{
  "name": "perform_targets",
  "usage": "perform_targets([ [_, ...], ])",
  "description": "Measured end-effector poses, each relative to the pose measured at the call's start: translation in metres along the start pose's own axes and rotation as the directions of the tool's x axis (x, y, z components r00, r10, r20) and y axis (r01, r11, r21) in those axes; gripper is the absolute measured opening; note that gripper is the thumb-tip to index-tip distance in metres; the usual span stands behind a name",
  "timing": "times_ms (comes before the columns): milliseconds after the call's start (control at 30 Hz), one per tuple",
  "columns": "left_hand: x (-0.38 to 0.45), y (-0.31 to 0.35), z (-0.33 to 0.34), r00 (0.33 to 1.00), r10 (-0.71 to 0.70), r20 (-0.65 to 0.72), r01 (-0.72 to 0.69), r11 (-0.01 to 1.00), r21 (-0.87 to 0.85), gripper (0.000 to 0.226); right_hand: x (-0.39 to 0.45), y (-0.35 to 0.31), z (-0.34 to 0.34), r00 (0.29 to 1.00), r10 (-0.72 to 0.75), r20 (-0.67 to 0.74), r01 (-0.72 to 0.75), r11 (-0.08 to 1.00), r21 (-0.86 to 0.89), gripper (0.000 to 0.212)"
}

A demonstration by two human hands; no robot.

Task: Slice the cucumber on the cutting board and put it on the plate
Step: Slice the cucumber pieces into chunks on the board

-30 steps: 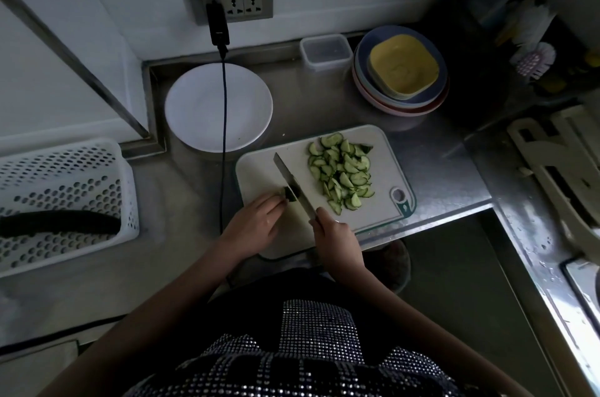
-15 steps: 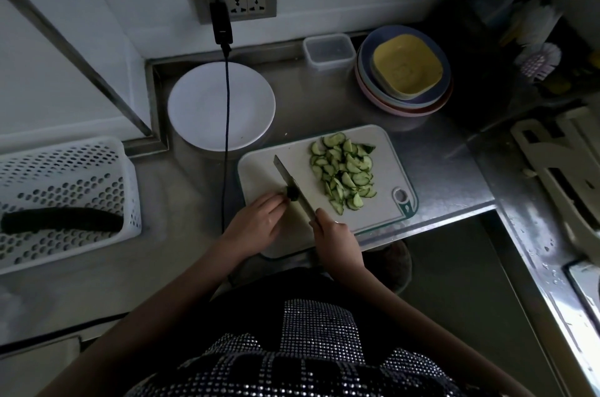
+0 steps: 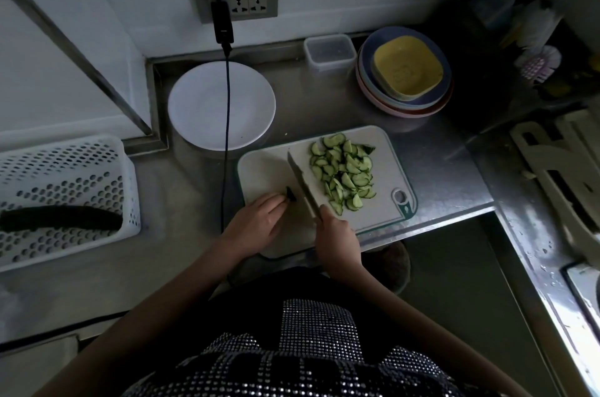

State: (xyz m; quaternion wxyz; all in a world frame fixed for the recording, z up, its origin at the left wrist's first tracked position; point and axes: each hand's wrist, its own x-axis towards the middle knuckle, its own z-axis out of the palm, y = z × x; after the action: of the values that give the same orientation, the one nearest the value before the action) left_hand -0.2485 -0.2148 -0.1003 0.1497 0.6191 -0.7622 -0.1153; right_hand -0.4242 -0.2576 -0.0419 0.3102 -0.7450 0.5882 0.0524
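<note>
Slicing is nearly done — the left hand (image 3: 259, 221) pins the cucumber stub (image 3: 291, 194) on the cutting board (image 3: 269, 169), the right hand (image 3: 336, 236) grips the knife (image 3: 302, 182) (slices (image 3: 344, 174) piled beside). Next: transfer to the white plate (image 3: 201, 104).

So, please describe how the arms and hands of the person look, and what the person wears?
Both arms are bare down to the left hand and the right hand: no sleeves reach the forearms, and no gloves, watch or bracelet show. I cannot make out any ring. The garment below is dark, with rows of small shiny silver dots.
</note>
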Motion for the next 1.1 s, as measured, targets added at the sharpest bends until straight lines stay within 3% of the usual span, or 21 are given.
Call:
perform_targets([
  [367, -0.002, 0.0, 0.001, 0.998, 0.018, -0.065, -0.014, 0.998, 0.056, 0.043, -0.004, -0.001, 0.003, 0.998, -0.058, -0.026, 0.06, 0.994, 0.094, 0.015],
  [500, -0.004, -0.002, 0.003, 0.999, -0.011, -0.035, 0.012, 0.999, 0.045, 0.061, -0.005, -0.004, 0.004, 0.997, -0.07, -0.022, 0.072, 0.993, 0.098, 0.016],
  [633, -0.003, 0.0, 0.001, 0.999, 0.028, -0.046, -0.026, 0.998, 0.052, 0.046, -0.004, -0.006, 0.004, 0.997, -0.073, -0.008, 0.073, 0.994, 0.083, 0.016],
  [833, -0.004, -0.001, 0.0, 0.999, -0.008, 0.035, 0.006, 0.999, 0.051, 0.061, -0.005, -0.008, 0.004, 0.997, -0.078, 0.016, 0.077, 0.997, 0.022, 0.017],
  [967, -0.004, -0.002, 0.001, 0.999, -0.004, 0.04, 0.002, 0.999, 0.044, 0.042, -0.004, -0.009, 0.006, 0.997, -0.073, 0.041, 0.074, 0.996, -0.045, 0.014],
  [1100, 0.0, 0.0, -0.003, 0.998, -0.003, 0.056, 0.0, 0.998, 0.059, 0.051, -0.003, -0.008, 0.007, 0.996, -0.063, 0.065, 0.068, 0.995, -0.07, 0.005],
])
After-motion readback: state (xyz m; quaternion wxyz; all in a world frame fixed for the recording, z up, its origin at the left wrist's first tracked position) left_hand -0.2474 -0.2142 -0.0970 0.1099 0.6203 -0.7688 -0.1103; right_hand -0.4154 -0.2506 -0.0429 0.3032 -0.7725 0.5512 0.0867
